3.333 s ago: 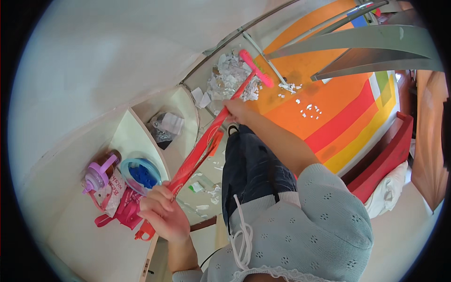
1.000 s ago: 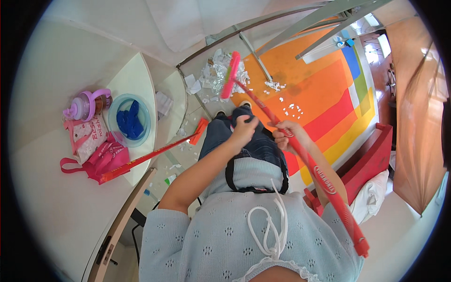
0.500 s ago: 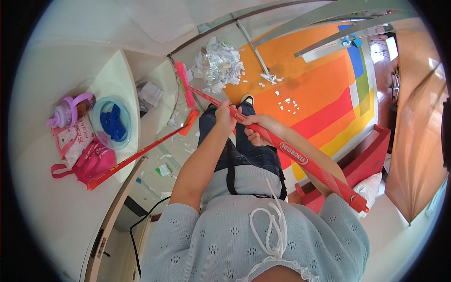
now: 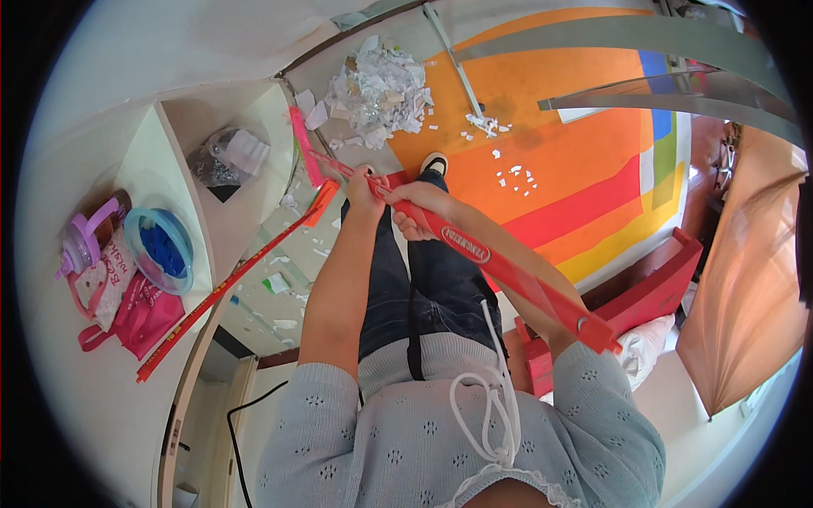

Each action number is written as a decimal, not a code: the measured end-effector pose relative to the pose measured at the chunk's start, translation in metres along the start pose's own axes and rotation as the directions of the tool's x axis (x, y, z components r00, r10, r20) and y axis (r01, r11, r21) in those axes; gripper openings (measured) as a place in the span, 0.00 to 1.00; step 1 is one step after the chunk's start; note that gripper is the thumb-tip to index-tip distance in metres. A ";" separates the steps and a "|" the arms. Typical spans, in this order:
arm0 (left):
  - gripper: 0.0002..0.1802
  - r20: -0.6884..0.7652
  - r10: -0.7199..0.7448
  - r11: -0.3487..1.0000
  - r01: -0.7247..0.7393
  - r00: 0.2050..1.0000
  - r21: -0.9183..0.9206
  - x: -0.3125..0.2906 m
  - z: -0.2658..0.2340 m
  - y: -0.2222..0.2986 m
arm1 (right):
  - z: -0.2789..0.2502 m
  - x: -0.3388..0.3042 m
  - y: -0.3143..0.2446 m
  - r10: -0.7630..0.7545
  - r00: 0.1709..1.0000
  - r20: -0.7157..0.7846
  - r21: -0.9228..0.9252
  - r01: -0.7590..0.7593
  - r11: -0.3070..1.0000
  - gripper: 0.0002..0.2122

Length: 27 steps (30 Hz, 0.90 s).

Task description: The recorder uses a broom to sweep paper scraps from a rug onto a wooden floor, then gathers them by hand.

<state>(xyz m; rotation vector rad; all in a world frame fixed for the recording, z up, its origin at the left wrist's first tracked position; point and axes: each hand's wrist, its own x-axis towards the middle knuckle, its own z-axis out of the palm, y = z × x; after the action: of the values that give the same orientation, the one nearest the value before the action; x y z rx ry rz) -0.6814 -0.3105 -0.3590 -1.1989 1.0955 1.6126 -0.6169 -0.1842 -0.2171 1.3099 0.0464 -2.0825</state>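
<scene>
My left hand (image 4: pixel 366 195) is wrapped round the upper part of a red broom handle (image 4: pixel 517 275). Just below it on the shaft, my right hand (image 4: pixel 419 207) grips the same handle, whose thick end slants past my right forearm. At its far end the narrow pink broom head (image 4: pixel 302 146) rests near the floor by the cabinet edge; its bristles are hard to make out. Right beside that head lies a heap of torn white paper and clear plastic (image 4: pixel 381 93). Smaller paper scraps (image 4: pixel 515 178) are scattered on the orange mat.
A second red pole (image 4: pixel 246 275) with an orange head leans against the white cabinet at left. On the cabinet are a blue basin (image 4: pixel 158 254), a pink bag (image 4: pixel 144 317) and a purple bottle (image 4: pixel 80 241). Metal legs (image 4: pixel 457 63) stand ahead; a red bench (image 4: pixel 631 296) is at right.
My view has shifted, so the cabinet and its things sit differently. Both hands and the broom have moved left in the picture, with the grip unchanged.
</scene>
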 end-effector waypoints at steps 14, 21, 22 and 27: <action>0.08 0.008 -0.086 0.920 0.076 0.996 0.385 -0.078 0.065 -0.087 | -0.065 -0.116 0.045 -0.176 0.984 -0.027 0.087 0.178 0.980 0.07; 0.14 0.042 -0.150 0.816 0.099 0.988 0.570 -0.125 0.033 -0.080 | -0.055 -0.135 0.096 -0.180 0.982 0.065 0.243 0.159 0.957 0.09; 0.15 0.073 -0.163 0.774 0.081 0.984 0.628 -0.135 0.031 -0.076 | -0.054 -0.137 0.106 -0.192 0.979 0.065 0.248 0.170 0.954 0.09; 0.21 0.198 -0.407 0.561 0.073 0.891 0.825 -0.155 0.002 -0.041 | -0.044 -0.170 0.161 -0.312 0.949 0.052 0.242 0.291 0.926 0.14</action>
<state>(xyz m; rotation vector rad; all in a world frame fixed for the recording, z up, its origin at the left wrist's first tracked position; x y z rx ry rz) -0.6120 -0.3148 -0.2149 -0.3672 1.1395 0.8565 -0.4468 -0.2059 -0.0515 1.4171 -0.0381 -2.4683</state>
